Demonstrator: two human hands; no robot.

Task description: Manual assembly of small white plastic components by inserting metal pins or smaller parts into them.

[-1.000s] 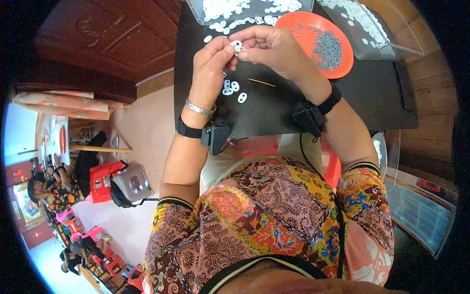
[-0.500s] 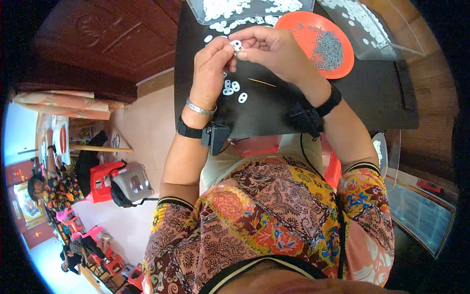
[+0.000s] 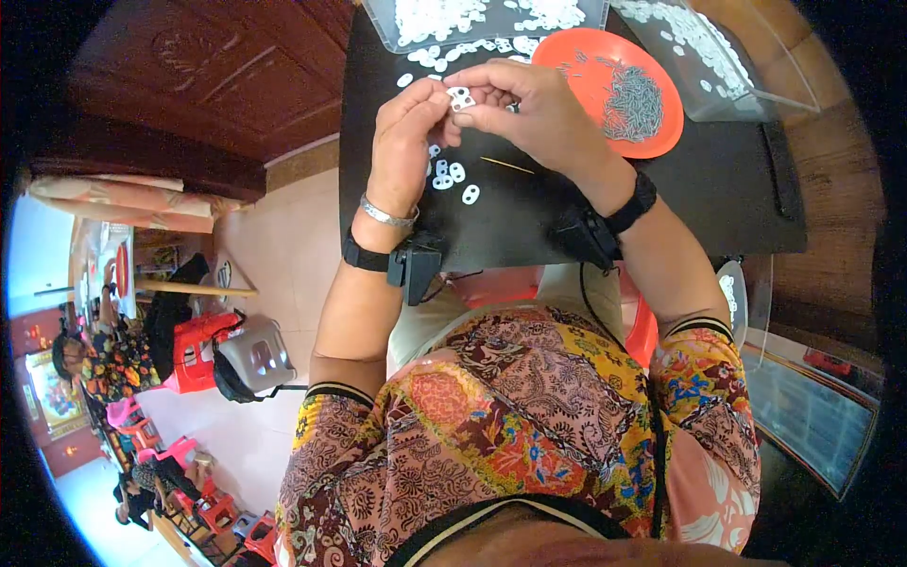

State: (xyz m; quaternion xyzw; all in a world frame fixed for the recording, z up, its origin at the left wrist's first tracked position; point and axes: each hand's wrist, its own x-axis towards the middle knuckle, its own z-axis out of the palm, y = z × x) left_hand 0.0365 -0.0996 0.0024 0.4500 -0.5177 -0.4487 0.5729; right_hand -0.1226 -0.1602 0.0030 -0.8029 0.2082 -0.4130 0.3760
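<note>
Between the fingertips of both hands is a small white two-holed plastic piece (image 3: 461,100), held just above the dark table. My left hand (image 3: 408,123) pinches it from the left, thumb and forefinger together. My right hand (image 3: 534,99) grips its right side with thumb and forefinger, the other fingers curled behind. Several loose white two-holed plates (image 3: 457,172) lie on the table near my left wrist. A thin yellowish stick (image 3: 508,165) rests below my right hand. Beside that hand is an orange-red plate (image 3: 661,142) with a heap of small grey screws (image 3: 633,104).
A clear plastic bin (image 3: 392,38) of white pieces stands at the table's far edge, with more scattered before it. Another clear container (image 3: 789,94) with white pieces is at the far right. Black devices (image 3: 416,269) are strapped to my wrists. Other people sit far left.
The white piece has turned slightly between my fingers and shows more of its face. Both hands stay in nearly the same place, still gripping it.
</note>
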